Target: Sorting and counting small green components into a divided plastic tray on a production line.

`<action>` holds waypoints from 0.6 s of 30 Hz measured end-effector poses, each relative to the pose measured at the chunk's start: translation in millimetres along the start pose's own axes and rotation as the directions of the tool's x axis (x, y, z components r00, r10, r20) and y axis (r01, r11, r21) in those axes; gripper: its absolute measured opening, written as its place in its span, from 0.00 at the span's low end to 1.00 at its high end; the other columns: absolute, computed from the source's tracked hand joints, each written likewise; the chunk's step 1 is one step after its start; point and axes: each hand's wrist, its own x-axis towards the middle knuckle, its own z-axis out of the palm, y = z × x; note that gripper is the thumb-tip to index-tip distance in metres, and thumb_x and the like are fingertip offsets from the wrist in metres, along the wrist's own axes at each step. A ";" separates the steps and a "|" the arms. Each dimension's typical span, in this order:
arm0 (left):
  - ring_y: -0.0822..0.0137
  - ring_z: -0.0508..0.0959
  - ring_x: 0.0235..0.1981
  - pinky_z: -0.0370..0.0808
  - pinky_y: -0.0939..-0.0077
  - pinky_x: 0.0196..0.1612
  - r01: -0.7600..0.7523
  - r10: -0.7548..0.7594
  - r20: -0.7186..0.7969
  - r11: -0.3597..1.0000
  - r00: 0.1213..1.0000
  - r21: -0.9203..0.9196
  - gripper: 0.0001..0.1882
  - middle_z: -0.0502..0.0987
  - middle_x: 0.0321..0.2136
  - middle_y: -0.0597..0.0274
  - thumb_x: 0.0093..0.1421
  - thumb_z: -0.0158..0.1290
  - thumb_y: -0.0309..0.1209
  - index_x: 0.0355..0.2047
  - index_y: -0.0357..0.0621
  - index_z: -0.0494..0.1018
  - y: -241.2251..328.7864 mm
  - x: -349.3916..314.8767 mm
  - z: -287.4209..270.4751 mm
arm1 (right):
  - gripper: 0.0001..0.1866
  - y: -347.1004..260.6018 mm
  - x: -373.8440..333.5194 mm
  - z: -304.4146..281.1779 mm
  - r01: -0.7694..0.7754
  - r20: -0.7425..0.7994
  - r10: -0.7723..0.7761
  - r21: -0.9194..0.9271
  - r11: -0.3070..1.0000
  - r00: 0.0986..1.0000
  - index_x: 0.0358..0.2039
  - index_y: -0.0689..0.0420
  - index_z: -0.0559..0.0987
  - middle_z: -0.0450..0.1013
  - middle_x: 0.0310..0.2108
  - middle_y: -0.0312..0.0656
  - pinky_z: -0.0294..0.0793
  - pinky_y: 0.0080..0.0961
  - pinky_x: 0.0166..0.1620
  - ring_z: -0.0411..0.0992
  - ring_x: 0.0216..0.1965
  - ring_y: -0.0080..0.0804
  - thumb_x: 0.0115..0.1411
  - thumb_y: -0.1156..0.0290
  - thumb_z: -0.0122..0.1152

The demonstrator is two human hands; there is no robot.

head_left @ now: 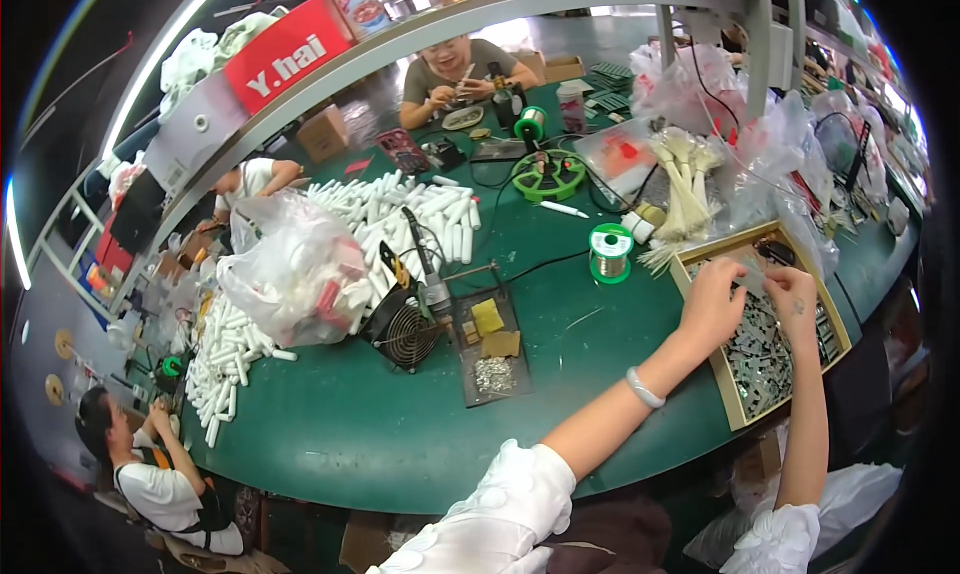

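Both my hands are over a shallow tan box [733,402] at the right of the table, filled with many small grey metallic-looking parts [757,356]. My left hand [712,302] is at the box's left side, with its thumb and fingers closed near the far end. Close by on the right, my right hand [794,304] has its fingers bent inward toward the left hand. What the fingertips hold, if anything, is too small to make out. A dark object [776,252] lies in the far corner of the box, beyond my right hand.
A reel of solder wire [610,254] stands left of the box, with bundled pale wires [688,179] beyond it. A small fan [403,329], a soldering tray [490,359] and a pile of white tubes [225,359] lie further left. Other people sit around the table.
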 end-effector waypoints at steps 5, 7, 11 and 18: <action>0.48 0.71 0.46 0.68 0.60 0.51 -0.028 0.028 -0.030 1.000 0.999 -0.003 0.11 0.74 0.41 0.49 0.50 0.54 0.23 0.36 0.36 0.71 1.6 1.8 2.9 | 0.07 13.2 0.7 -8.1 0.055 -0.008 -0.055 0.049 0.997 0.998 0.32 0.69 0.79 0.76 0.24 0.41 0.72 0.22 0.32 0.73 0.26 0.24 0.53 0.78 0.60; 0.48 0.71 0.48 0.67 0.60 0.52 0.013 -0.013 0.030 1.000 0.999 0.006 0.12 0.74 0.42 0.48 0.51 0.54 0.23 0.37 0.36 0.71 2.3 5.1 0.6 | 0.06 6.8 3.7 -7.2 0.038 -0.027 -0.035 0.109 0.993 0.999 0.32 0.68 0.78 0.75 0.24 0.39 0.71 0.21 0.32 0.72 0.26 0.23 0.54 0.78 0.59; 0.48 0.71 0.48 0.67 0.60 0.53 0.034 -0.033 0.046 0.999 0.998 -0.008 0.12 0.74 0.42 0.48 0.51 0.55 0.23 0.37 0.36 0.71 7.9 -0.6 4.4 | 0.04 3.3 -3.3 -16.1 0.023 -0.044 -0.016 0.148 0.989 0.999 0.31 0.67 0.77 0.73 0.23 0.36 0.69 0.18 0.31 0.70 0.25 0.20 0.56 0.79 0.57; 0.51 0.74 0.45 0.69 0.62 0.51 -0.119 0.165 -0.281 0.978 0.945 0.172 0.19 0.75 0.41 0.48 0.48 0.59 0.26 0.41 0.36 0.72 13.0 3.1 -1.2 | 0.03 -27.1 -24.7 -24.1 0.127 0.012 -0.134 0.232 0.964 0.991 0.30 0.65 0.75 0.72 0.24 0.34 0.68 0.19 0.32 0.68 0.26 0.19 0.56 0.79 0.57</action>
